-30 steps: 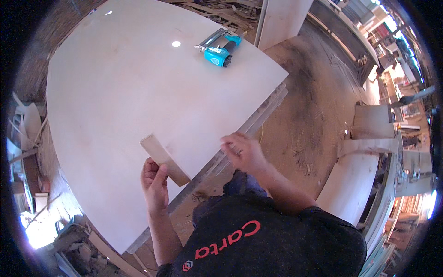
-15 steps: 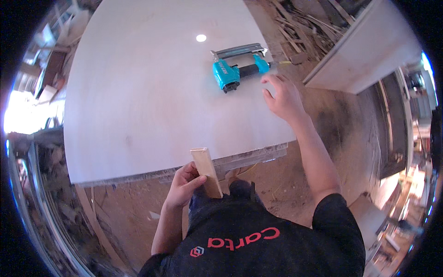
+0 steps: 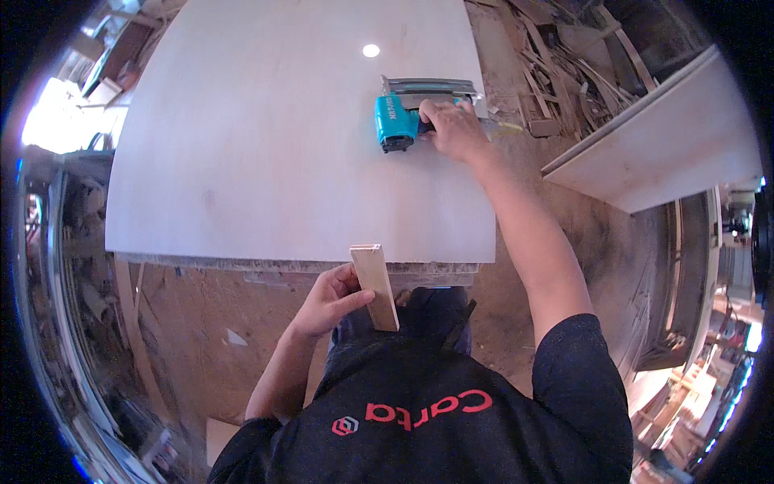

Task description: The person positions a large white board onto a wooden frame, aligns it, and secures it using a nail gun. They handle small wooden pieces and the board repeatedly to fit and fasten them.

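Note:
A short, flat strip of pale wood (image 3: 372,278) stands up from my left hand (image 3: 332,298), whose thumb and fingers pinch it just off the near edge of the board. On the large pale board (image 3: 266,161) lies a teal and black nail gun (image 3: 395,121) with a dark grey magazine along its far side. My right hand (image 3: 455,129) has its fingers curled round the gun's black handle. The hand covers most of that handle and part of the gun's teal end.
Scrap wood strips (image 3: 556,73) are heaped on the floor at the far right. Another pale panel (image 3: 661,137) stands to the right of the board. Dusty brown floor (image 3: 201,323) shows between me and the board. A small round light spot falls on the board beyond the gun.
My right hand has moved forward and left, from beside the nail gun onto its handle, and closed round it. My left hand still holds the wood strip. The whole view has shifted a little.

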Action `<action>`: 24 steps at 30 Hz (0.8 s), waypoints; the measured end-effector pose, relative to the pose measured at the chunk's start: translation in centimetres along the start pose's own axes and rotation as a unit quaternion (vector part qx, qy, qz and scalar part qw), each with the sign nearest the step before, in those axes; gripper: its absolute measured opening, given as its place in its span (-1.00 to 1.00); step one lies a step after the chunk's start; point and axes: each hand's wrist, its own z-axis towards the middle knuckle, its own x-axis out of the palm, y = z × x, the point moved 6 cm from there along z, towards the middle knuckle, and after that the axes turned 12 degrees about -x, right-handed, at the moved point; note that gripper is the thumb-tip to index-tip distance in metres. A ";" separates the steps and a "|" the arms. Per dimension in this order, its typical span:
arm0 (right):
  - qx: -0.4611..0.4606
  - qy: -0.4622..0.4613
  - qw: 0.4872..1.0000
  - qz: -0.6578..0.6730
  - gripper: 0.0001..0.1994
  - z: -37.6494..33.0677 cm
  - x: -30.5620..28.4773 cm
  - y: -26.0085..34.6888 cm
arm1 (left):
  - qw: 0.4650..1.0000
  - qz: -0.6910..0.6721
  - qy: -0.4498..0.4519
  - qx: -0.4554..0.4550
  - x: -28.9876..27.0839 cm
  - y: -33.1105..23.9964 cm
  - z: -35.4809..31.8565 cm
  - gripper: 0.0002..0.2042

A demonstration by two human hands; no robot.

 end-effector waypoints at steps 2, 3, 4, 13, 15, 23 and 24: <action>-0.034 -0.016 0.999 0.000 -0.66 -1.1 -1.2 -0.2 | 0.999 -0.018 -0.036 0.015 0.9 0.7 -0.4 -0.69; -0.037 -0.032 0.999 0.005 -0.66 -2.1 -1.8 -0.1 | 0.998 -0.029 -0.060 0.024 1.3 1.6 -0.9 -0.70; -0.041 -0.048 0.998 0.010 -0.66 -3.4 -2.7 -0.1 | 0.993 -0.057 -0.098 0.035 1.2 2.9 -1.1 -0.70; -0.018 -0.243 0.949 0.200 -0.65 -21.9 -9.3 -6.1 | 0.872 -0.228 -0.400 0.167 5.0 14.5 1.5 -0.77; 0.030 -0.229 0.941 0.248 -0.68 -27.0 -9.1 -7.7 | 0.853 -0.268 -0.405 0.190 6.6 14.3 2.6 -0.78; 0.174 -0.177 0.935 0.254 -0.60 -43.4 -4.8 -13.9 | 0.881 -0.238 -0.362 0.192 7.5 10.7 7.2 -0.77; 0.201 -0.165 0.938 0.228 -0.60 -44.7 -4.6 -13.1 | 0.879 -0.256 -0.342 0.213 7.1 10.3 8.1 -0.78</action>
